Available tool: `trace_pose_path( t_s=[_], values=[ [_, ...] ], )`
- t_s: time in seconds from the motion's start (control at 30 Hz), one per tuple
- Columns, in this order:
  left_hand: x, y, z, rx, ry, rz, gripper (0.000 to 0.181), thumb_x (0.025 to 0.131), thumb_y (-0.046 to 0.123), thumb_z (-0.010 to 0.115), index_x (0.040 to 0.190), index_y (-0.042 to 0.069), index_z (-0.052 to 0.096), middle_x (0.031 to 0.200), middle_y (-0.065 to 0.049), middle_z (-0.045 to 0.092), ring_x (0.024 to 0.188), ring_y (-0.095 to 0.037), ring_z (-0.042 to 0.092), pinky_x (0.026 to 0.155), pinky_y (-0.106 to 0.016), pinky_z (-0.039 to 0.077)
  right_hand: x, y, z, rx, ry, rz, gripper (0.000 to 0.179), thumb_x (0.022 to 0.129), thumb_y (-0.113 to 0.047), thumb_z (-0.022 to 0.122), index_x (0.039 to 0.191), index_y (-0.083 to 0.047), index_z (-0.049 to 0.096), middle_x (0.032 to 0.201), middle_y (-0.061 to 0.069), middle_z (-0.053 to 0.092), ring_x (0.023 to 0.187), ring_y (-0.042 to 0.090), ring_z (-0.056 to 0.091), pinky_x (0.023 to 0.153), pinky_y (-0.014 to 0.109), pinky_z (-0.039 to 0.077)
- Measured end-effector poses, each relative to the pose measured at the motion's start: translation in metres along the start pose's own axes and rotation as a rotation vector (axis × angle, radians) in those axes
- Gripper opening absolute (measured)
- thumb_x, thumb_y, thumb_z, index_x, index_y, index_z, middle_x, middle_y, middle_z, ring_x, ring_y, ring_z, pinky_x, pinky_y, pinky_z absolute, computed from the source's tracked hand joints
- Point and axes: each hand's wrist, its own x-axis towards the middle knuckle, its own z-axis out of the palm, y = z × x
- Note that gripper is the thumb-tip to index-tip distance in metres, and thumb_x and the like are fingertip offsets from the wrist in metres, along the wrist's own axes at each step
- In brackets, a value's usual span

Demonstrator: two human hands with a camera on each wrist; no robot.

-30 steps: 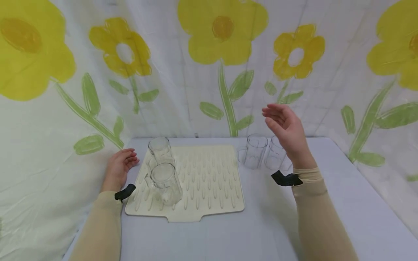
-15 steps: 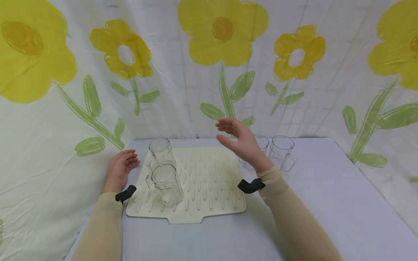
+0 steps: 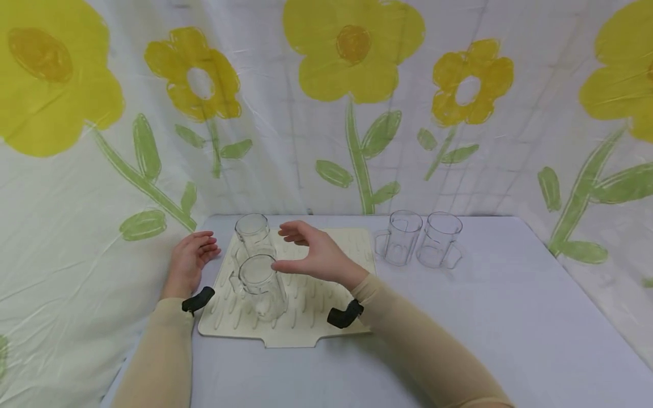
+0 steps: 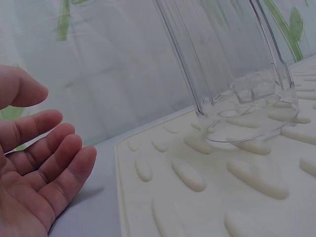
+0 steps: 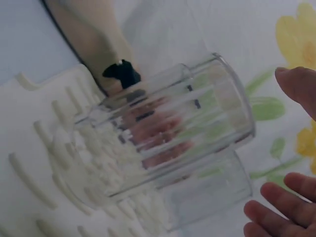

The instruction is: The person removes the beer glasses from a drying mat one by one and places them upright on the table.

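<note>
Here's the right hand (image 3: pixel 322 255), over the ribbed mat (image 3: pixel 306 326), nothing in its grasp, thumb and fingers spread wide in a curve! Just to its left stands the front mug (image 3: pixel 265 292), clear and glassy, on the mat, its handle on the side away from that hand. In the head view the thumb's tip meets the line of the mug's rim, but the right wrist view shows space between them. Beyond the front mug, slightly left and farther from the person, is the rear mug (image 3: pixel 253 235), also standing on the mat.

Farther left again, just past the mat's edge: the left hand (image 3: pixel 191 263), empty, fingers loosely bent, palm turned toward the mat.

Now out to the right of the right hand, beyond the mat, two more clear mugs stand close together on the white desk (image 3: pixel 484 306): the nearer mug (image 3: pixel 402 241) with its handle toward the mat, the outer mug (image 3: pixel 437 243) with its handle pointing away. And behind everything, a white curtain (image 3: pixel 285 113) with big yellow flowers!
</note>
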Motion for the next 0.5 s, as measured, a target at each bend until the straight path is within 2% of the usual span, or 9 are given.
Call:
trace_pose_path(
  t_s=[0.13,0.23,0.33,0.5],
  values=[
    [0.000,0.001,0.001,-0.015,-0.007,0.012,0.024,0.107,0.014,0.063,0.125,-0.001,0.064,0.103,-0.007,0.070,0.092,-0.020,0.069,0.086,-0.030,0.065,0.005,-0.002,0.018,-0.006,-0.039,0.002,0.091,0.081,-0.055,0.087,0.156,-0.024,0.046,0.153,-0.006,0.056,0.138,0.016,0.056,0.117,0.038,0.047],
    [-0.001,0.001,0.002,-0.024,-0.020,0.019,0.023,0.107,0.014,0.063,0.124,-0.001,0.064,0.101,-0.007,0.070,0.091,-0.020,0.069,0.085,-0.031,0.065,0.008,-0.001,0.028,0.009,-0.062,0.008,0.097,0.080,-0.055,0.089,0.158,-0.021,0.043,0.155,-0.003,0.054,0.140,0.018,0.056,0.118,0.042,0.047],
    [-0.001,0.002,0.002,-0.028,-0.027,0.018,0.027,0.107,0.013,0.062,0.128,-0.004,0.062,0.101,-0.007,0.070,0.090,-0.020,0.069,0.085,-0.031,0.065,0.009,-0.001,0.036,0.029,-0.079,0.021,0.099,0.078,-0.056,0.090,0.158,-0.024,0.042,0.155,-0.004,0.055,0.138,0.014,0.056,0.118,0.044,0.047],
    [0.000,0.001,0.001,-0.008,-0.013,0.010,0.031,0.107,0.013,0.062,0.132,-0.005,0.060,0.102,-0.006,0.070,0.092,-0.021,0.068,0.085,-0.030,0.065,0.008,0.001,0.047,0.005,-0.111,0.035,0.102,0.074,-0.064,0.089,0.158,-0.032,0.042,0.152,-0.014,0.054,0.135,0.006,0.055,0.116,0.035,0.048]
  ],
)
